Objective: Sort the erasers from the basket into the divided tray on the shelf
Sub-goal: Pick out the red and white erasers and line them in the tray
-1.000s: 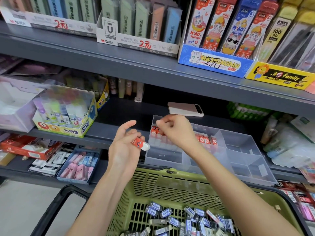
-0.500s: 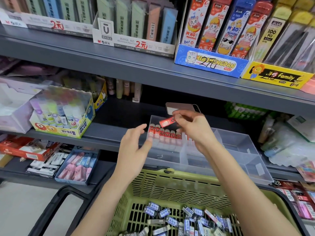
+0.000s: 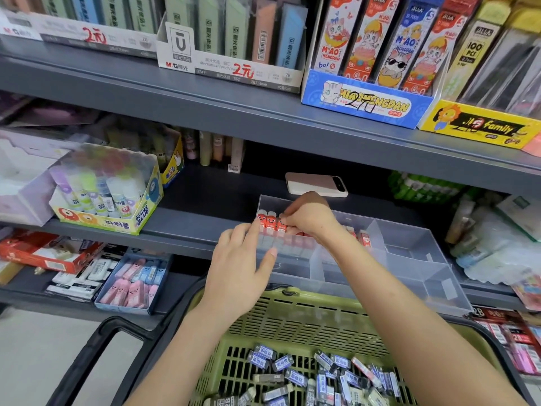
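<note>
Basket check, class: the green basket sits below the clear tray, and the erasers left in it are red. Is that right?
Not quite. In the head view, the erasers in the green basket have blue and grey wrappers; the red erasers stand in the clear tray. The rest holds.

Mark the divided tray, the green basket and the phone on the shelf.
divided tray [image 3: 409, 247]: head view, floor of an empty compartment on its right side.
green basket [image 3: 307, 323]: head view, slotted far wall between the arms.
phone [image 3: 314, 185]: head view, middle of its back.
</note>
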